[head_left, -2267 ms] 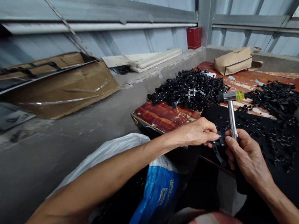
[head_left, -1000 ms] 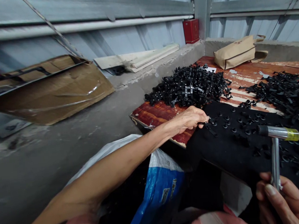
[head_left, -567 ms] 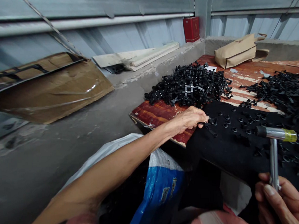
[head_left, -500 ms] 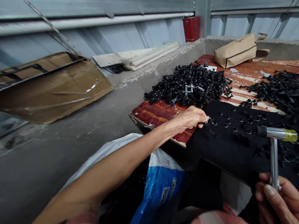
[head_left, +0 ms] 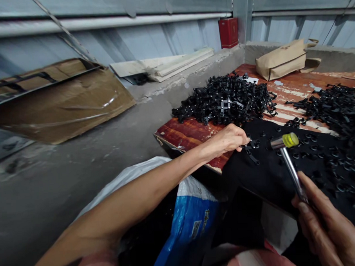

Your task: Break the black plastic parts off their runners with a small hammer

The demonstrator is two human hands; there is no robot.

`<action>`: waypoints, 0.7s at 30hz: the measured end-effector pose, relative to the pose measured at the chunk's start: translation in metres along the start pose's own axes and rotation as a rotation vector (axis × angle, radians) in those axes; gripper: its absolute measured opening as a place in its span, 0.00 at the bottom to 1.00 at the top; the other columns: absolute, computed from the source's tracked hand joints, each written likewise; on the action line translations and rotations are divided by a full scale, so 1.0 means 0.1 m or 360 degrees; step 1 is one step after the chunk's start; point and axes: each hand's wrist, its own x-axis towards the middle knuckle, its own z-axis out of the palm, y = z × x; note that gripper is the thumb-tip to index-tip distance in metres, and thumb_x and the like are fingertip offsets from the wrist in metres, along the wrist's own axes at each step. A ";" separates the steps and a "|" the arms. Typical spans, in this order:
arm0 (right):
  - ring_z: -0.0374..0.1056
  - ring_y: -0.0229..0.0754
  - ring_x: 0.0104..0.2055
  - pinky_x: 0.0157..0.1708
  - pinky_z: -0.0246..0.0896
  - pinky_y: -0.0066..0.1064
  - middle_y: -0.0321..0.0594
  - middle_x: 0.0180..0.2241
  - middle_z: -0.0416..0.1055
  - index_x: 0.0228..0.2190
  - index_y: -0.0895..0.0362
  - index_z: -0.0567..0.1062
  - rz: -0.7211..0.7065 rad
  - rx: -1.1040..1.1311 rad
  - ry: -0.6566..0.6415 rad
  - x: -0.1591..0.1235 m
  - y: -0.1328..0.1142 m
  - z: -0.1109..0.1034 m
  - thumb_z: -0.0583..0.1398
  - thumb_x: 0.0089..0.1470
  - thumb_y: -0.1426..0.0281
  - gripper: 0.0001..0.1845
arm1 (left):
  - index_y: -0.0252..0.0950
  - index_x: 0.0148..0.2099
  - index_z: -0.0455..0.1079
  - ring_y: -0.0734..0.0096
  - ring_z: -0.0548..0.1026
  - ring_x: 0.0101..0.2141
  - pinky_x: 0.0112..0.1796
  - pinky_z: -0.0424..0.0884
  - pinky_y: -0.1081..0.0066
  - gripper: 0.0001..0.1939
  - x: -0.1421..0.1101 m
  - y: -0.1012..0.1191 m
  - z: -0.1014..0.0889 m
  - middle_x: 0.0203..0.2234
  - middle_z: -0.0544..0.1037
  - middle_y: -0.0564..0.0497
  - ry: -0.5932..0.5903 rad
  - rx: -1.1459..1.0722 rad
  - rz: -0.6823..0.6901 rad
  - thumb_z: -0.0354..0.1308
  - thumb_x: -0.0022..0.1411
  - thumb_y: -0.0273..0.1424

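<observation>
While the left hand (head_left: 232,138) pinches a black linkage piece (head_left: 253,155) at the near-left part of the black cloth (head_left: 264,180), the right hand (head_left: 325,216) grips the hammer (head_left: 291,167) by its handle, head raised! Loose black parts (head_left: 340,157) dot the cloth, and a big dark heap (head_left: 226,99) sits just beyond the left hand.

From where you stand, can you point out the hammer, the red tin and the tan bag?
Hammer (head_left: 290,167): head view, on its metal handle.
Red tin (head_left: 229,33): head view, on its front face.
Tan bag (head_left: 283,62): head view, on its side.
</observation>
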 end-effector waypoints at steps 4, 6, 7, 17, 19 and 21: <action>0.71 0.50 0.46 0.37 0.71 0.36 0.43 0.51 0.70 0.62 0.43 0.57 -0.0618 -0.0406 -0.0160 0.27 -0.06 -0.03 0.55 0.57 0.69 0.32 | 0.32 0.20 0.66 0.82 0.59 0.17 0.20 0.54 0.78 0.12 0.01 -0.01 -0.02 0.14 0.63 0.56 -0.0030 -0.0034 0.0039 0.55 0.51 0.33; 0.74 0.50 0.37 0.27 0.72 0.34 0.45 0.45 0.73 0.61 0.45 0.58 -0.0647 -0.0487 -0.0231 0.37 -0.07 -0.02 0.56 0.55 0.71 0.33 | 0.32 0.20 0.67 0.82 0.59 0.17 0.19 0.52 0.78 0.12 0.00 0.01 -0.03 0.14 0.62 0.56 -0.0040 -0.0039 0.0053 0.55 0.51 0.33; 0.74 0.50 0.33 0.24 0.71 0.34 0.46 0.42 0.74 0.61 0.46 0.60 -0.0617 -0.0499 -0.0246 0.40 -0.08 -0.01 0.57 0.54 0.71 0.33 | 0.32 0.20 0.67 0.82 0.59 0.17 0.19 0.52 0.78 0.12 -0.01 0.02 -0.03 0.13 0.62 0.56 -0.0044 -0.0043 0.0068 0.55 0.51 0.33; 0.68 0.53 0.52 0.40 0.71 0.39 0.43 0.56 0.66 0.64 0.45 0.48 -0.0924 -0.0788 -0.0244 0.35 -0.10 -0.06 0.49 0.59 0.74 0.34 | 0.32 0.21 0.67 0.83 0.55 0.16 0.18 0.46 0.76 0.13 -0.03 0.02 -0.03 0.12 0.60 0.58 -0.0082 -0.0120 0.0064 0.55 0.51 0.35; 0.66 0.55 0.53 0.43 0.70 0.43 0.43 0.57 0.65 0.64 0.45 0.51 -0.0891 -0.0779 -0.0330 0.36 -0.08 -0.07 0.50 0.59 0.73 0.33 | 0.32 0.21 0.67 0.83 0.54 0.15 0.18 0.45 0.76 0.12 -0.03 0.04 -0.03 0.12 0.59 0.58 -0.0082 -0.0162 0.0027 0.56 0.51 0.34; 0.66 0.55 0.53 0.48 0.66 0.44 0.42 0.58 0.63 0.63 0.44 0.54 -0.0806 -0.0659 -0.0189 0.35 -0.05 -0.09 0.54 0.58 0.72 0.33 | 0.32 0.20 0.67 0.84 0.54 0.15 0.18 0.45 0.77 0.12 -0.03 0.06 -0.02 0.12 0.60 0.58 -0.0062 -0.0252 -0.0041 0.57 0.49 0.34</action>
